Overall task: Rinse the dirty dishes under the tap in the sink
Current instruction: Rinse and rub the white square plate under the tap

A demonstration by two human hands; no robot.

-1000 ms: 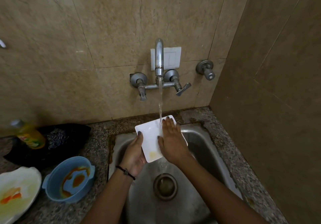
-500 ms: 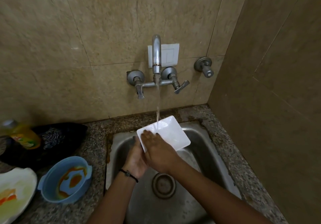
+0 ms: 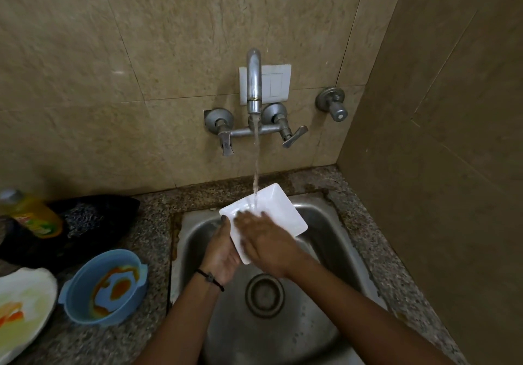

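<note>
A white square dish (image 3: 278, 211) is held over the steel sink (image 3: 319, 223), tilted under the running tap (image 3: 254, 81). The water stream lands on the dish's upper middle. My left hand (image 3: 222, 251) grips the dish's left edge from beneath, thumb on the rim. My right hand (image 3: 266, 240) lies flat across the dish's face, fingers spread and blurred. On the counter to the left stand a blue bowl (image 3: 85, 288) smeared with orange sauce and a white plate (image 3: 34, 288) with yellow and orange residue.
A yellow dish-soap bottle (image 3: 34, 217) and a black bag with a scrubber (image 3: 93, 223) sit at the back left of the granite counter (image 3: 152, 245). The sink drain (image 3: 264, 294) lies below my hands. A tiled side wall closes in on the right.
My right hand slid from the dish's right side across to its left and lower face, rubbing it. The dish tilted and shifted slightly under the stream.
</note>
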